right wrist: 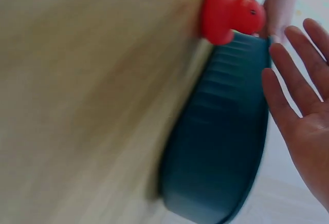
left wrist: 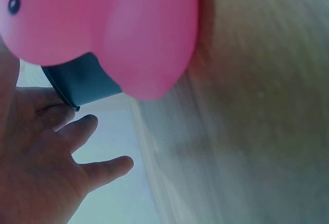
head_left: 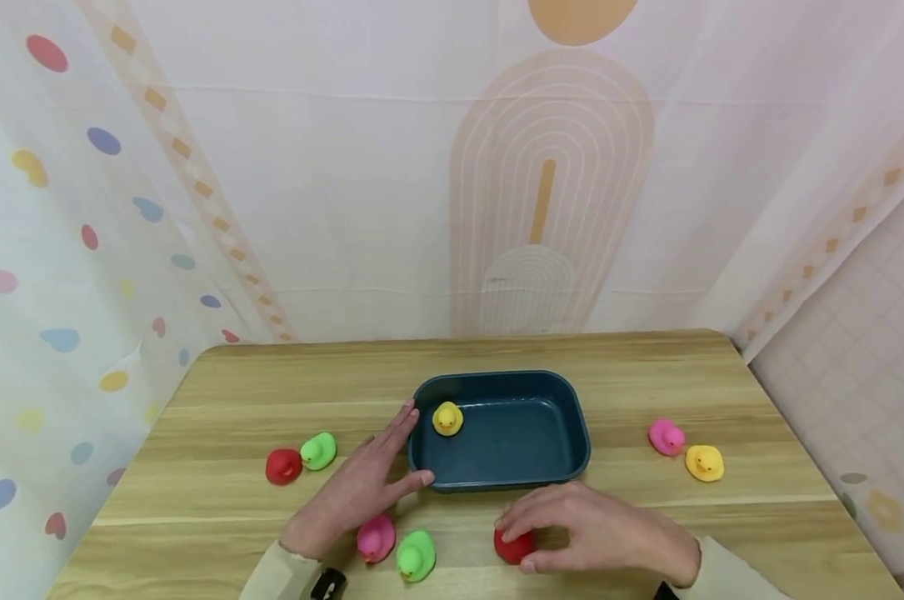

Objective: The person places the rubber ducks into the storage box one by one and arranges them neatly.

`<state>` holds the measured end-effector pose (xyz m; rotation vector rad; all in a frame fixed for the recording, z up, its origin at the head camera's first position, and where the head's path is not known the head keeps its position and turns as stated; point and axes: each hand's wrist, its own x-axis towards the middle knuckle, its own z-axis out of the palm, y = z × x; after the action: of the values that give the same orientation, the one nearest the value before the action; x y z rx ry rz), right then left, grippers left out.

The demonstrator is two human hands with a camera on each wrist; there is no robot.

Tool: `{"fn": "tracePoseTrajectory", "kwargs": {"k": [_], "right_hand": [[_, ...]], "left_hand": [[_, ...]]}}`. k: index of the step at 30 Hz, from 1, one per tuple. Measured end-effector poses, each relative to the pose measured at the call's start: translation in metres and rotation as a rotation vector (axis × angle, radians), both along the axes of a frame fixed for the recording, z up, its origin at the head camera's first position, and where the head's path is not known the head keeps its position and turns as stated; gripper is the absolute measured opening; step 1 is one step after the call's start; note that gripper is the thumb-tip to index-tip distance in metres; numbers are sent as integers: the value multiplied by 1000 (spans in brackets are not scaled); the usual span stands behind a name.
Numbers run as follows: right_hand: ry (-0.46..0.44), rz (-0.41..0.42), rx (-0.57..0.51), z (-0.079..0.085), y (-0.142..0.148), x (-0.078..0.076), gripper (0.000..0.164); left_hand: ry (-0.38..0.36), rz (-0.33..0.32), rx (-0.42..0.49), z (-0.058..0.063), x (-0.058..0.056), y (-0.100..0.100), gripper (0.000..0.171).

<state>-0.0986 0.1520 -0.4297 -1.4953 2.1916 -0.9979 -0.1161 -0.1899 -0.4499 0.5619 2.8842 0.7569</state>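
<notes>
A dark teal basin (head_left: 496,485) stands on the table with a yellow duck (head_left: 447,419) inside at its left. My left hand (head_left: 369,479) rests at the basin's left side, fingers spread along the rim and thumb at the near corner. Close by that wrist sits a pink duck (left wrist: 149,34), with a green duck (head_left: 416,556) to its right. My right hand (head_left: 582,529) hovers over a red duck (right wrist: 218,16) in front of the basin. In the right wrist view its fingers (right wrist: 290,77) are extended and apart from the duck.
Left of the basin, another red duck (head_left: 283,467) and another green duck (head_left: 319,451) sit side by side. Toward the right are a second pink duck (head_left: 666,437) and a second yellow duck (head_left: 704,463). A patterned curtain (head_left: 377,208) hangs behind the wooden table (head_left: 646,367).
</notes>
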Motion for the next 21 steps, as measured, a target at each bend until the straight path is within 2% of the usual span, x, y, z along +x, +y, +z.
{"fn": "tracePoseTrajectory", "kwargs": {"k": [6, 14, 21], "right_hand": [[22, 15, 48, -10, 4, 0, 38], [166, 25, 164, -15, 9, -1, 46], [231, 39, 154, -18, 8, 0, 36]], "left_hand": [[0, -1, 0, 0, -1, 0, 90], [-2, 0, 3, -1, -1, -1, 90], [-1, 0, 8, -1, 0, 0, 90]]}}
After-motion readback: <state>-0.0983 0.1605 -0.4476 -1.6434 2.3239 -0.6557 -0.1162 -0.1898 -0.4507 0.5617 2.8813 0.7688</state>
